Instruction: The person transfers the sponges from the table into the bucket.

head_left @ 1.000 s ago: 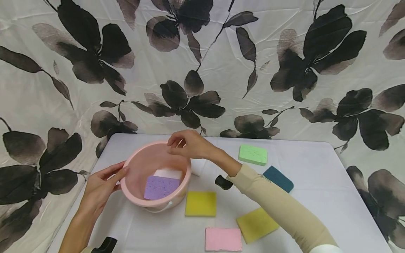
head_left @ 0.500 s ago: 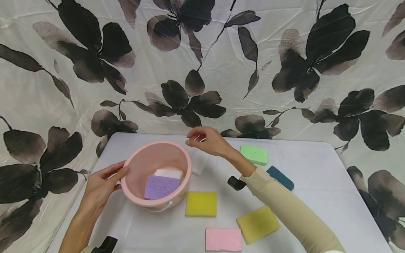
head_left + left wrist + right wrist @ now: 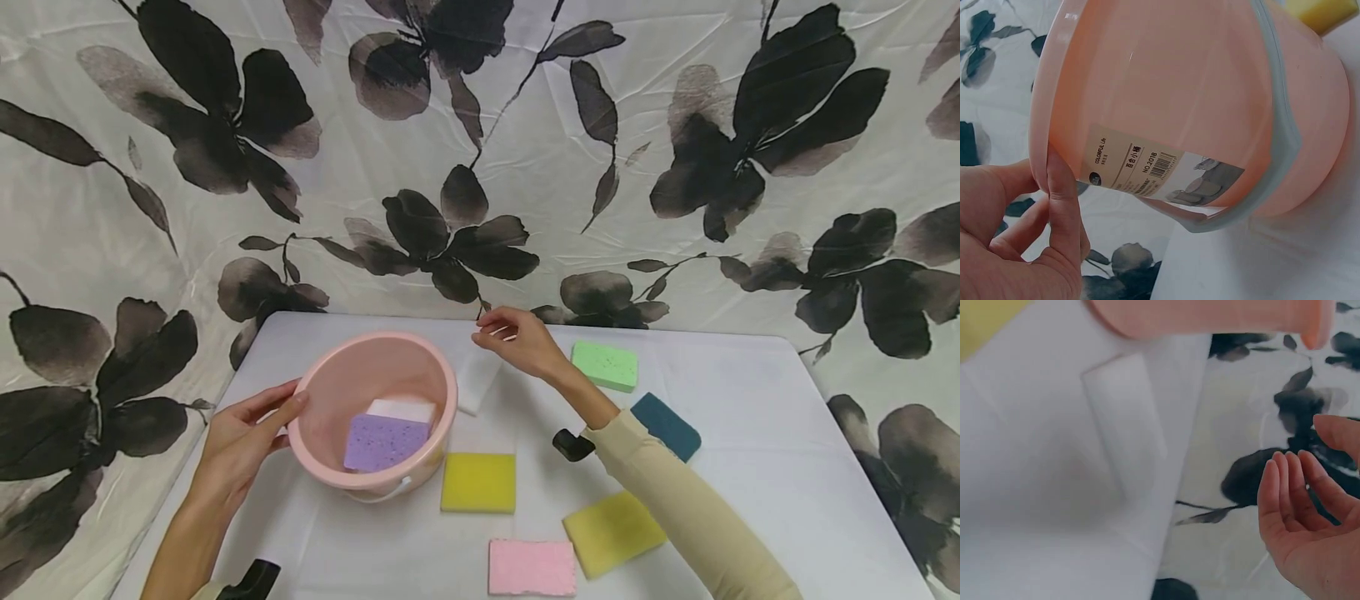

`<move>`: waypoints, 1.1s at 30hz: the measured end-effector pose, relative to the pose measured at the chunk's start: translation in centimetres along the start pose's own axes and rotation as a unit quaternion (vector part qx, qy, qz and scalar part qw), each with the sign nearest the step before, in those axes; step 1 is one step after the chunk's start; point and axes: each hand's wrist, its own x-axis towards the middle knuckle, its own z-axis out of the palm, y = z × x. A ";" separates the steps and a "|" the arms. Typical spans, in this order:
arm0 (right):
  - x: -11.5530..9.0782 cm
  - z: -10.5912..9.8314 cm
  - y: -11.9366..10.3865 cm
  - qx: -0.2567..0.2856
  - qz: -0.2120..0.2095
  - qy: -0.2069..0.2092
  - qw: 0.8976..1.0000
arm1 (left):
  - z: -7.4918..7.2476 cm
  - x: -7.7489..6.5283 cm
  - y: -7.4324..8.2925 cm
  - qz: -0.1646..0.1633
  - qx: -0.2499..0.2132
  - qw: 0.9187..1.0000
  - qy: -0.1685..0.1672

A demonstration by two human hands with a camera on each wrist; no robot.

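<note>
A pink bucket [image 3: 375, 367] stands on the left of the table, tilted slightly by look, with a purple sponge [image 3: 386, 443] and a white block [image 3: 405, 410] inside it. My left hand [image 3: 243, 442] pinches its rim, thumb and fingers on either side, as the left wrist view confirms with the bucket's paper label [image 3: 1160, 172] nearby. Right of the bucket lies another white block [image 3: 1125, 422], partly hard to tell from the cloth. Above and just beyond that block hovers my right hand [image 3: 521, 340], its fingers loosely bent with nothing between them.
A green sponge [image 3: 604, 365] and a dark teal pad [image 3: 666, 425] lie at the right. Nearer the front are a yellow sponge [image 3: 478, 483], a second yellow sponge [image 3: 613, 533] and a pink sponge [image 3: 532, 567]. Floral cloth [image 3: 585, 167] hangs behind the table.
My right hand has moved right, from over the bucket's far rim to the air beyond the white block. The left hand keeps its hold on the rim.
</note>
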 end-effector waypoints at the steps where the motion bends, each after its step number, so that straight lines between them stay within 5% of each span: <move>1: 0.0 0.1 0.3 0.003 0.006 0.005 1.000 | 0.0 0.0 0.0 0.001 -0.001 1.000 0.000; 24: -0.4 2.1 6.4 0.021 0.109 0.033 0.993 | 0.0 -0.1 -0.1 0.002 -0.002 1.000 0.006; 33: -0.4 3.4 7.9 -0.004 0.106 0.019 0.994 | -0.1 0.0 -0.2 0.003 -0.003 1.000 0.005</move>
